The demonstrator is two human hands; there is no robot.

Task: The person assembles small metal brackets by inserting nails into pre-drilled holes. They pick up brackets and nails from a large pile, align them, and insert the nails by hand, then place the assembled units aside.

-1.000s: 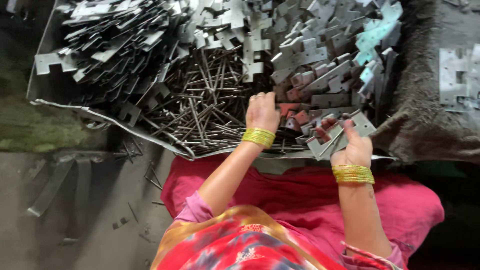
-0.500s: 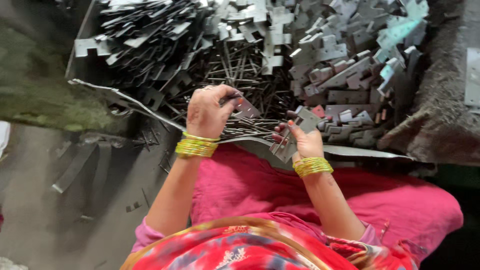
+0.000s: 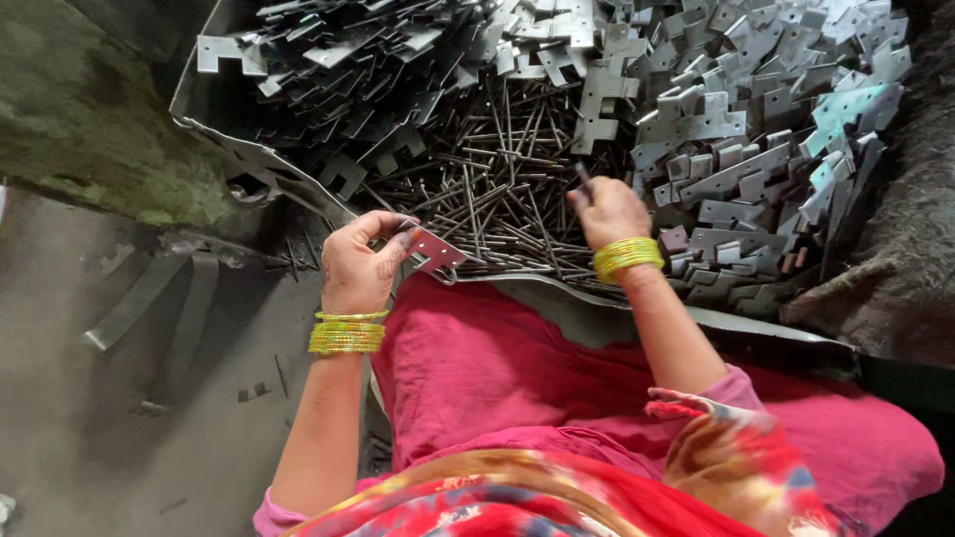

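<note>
My left hand [image 3: 360, 264] grips a small flat metal hinge plate [image 3: 434, 251] by its edge, just in front of a dented metal tray [image 3: 261, 159]. My right hand [image 3: 609, 211] reaches over the tray's front rim and pinches a thin dark metal pin [image 3: 583, 180] above a heap of similar pins [image 3: 487, 189]. Both wrists wear yellow bangles. Grey notched plates [image 3: 726, 119] are piled across the back and right of the tray.
A pink cloth [image 3: 517, 368] covers my lap below the tray. Flat metal strips [image 3: 149, 298] and small scraps lie on the grey floor at the left. A dark rough cloth [image 3: 895, 268] borders the tray at the right.
My left hand has moved left and off the pin heap with the plate in it. My right hand has let go of its plate and reached onto the pins.
</note>
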